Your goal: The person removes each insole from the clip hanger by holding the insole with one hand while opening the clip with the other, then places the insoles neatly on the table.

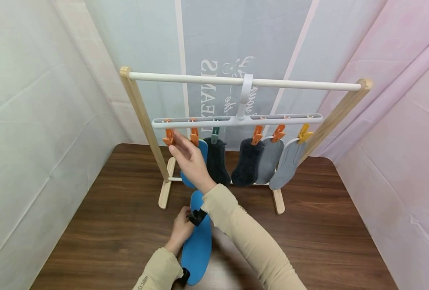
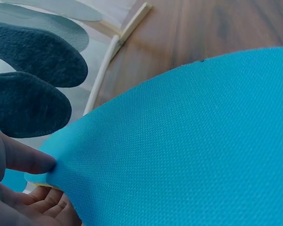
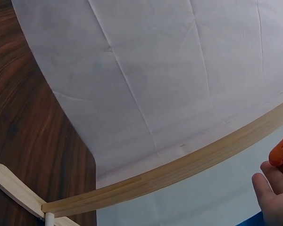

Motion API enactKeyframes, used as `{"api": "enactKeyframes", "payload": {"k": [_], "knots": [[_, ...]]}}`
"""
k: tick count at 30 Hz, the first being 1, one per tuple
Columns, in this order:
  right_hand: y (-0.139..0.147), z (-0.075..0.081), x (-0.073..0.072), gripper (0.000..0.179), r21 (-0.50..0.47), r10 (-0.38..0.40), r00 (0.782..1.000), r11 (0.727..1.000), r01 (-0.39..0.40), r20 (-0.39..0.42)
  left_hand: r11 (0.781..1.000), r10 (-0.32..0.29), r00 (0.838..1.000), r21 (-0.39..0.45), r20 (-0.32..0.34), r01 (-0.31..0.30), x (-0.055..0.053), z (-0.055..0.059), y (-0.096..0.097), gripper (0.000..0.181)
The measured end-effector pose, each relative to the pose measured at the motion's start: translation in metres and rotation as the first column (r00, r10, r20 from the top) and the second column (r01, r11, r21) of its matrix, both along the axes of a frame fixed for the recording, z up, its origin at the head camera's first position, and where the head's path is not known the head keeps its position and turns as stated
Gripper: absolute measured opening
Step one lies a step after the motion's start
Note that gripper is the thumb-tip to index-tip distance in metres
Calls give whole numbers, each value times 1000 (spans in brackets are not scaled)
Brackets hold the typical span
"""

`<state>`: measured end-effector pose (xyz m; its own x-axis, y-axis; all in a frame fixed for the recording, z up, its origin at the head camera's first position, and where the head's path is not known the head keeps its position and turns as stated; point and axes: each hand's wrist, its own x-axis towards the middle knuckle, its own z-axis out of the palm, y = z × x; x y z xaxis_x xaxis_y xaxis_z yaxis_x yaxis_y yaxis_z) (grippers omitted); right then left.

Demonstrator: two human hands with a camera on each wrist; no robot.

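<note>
My left hand (image 1: 182, 225) pinches the edge of a blue insole (image 1: 197, 253), thumb on its woven face and fingers beneath, in the left wrist view. The insole extends low over the wooden table, its far end pointing toward the rack. Higher up, my right hand (image 1: 192, 161) reaches to the leftmost orange clip (image 1: 169, 137) on a white hanger (image 1: 200, 123). Its fingers are extended, with fingertips right at the clip, which carries nothing. A second blue insole (image 1: 203, 151) hangs from the neighbouring orange clip (image 1: 194, 136), partly hidden behind the right hand.
Two dark fuzzy insoles (image 1: 248, 163) and two grey insoles (image 1: 289, 163) hang from other clips. The hanger hooks over the white rod (image 1: 192, 78) of a wooden rack (image 1: 142, 121). Pale curtains (image 1: 37, 100) enclose the brown table (image 1: 102, 217) at the back and sides.
</note>
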<state>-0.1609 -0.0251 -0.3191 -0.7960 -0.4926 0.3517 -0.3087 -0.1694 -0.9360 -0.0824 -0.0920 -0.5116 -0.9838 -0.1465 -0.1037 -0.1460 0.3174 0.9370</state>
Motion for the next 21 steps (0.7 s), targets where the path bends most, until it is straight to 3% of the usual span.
{"api": "enactKeyframes", "payload": {"k": [5,14,19,21], "knots": [[2,-5,2,54,19,51,999,999,-51,14,1000,-18,999,-3,31,18,1,-3,-1,38],[10,-17,3,58,25,100,994,995,-101,42,994,-13,1000,-106,-6,12,1,-14,0,30],[12,-37,-3,58,20,121,993,992,-121,11,980,1,999,-197,-39,-8,1,-19,1,24],[5,-73,-24,59,8,113,993,994,-113,-29,973,5,999,-229,-54,-17,2,-21,1,23]]}}
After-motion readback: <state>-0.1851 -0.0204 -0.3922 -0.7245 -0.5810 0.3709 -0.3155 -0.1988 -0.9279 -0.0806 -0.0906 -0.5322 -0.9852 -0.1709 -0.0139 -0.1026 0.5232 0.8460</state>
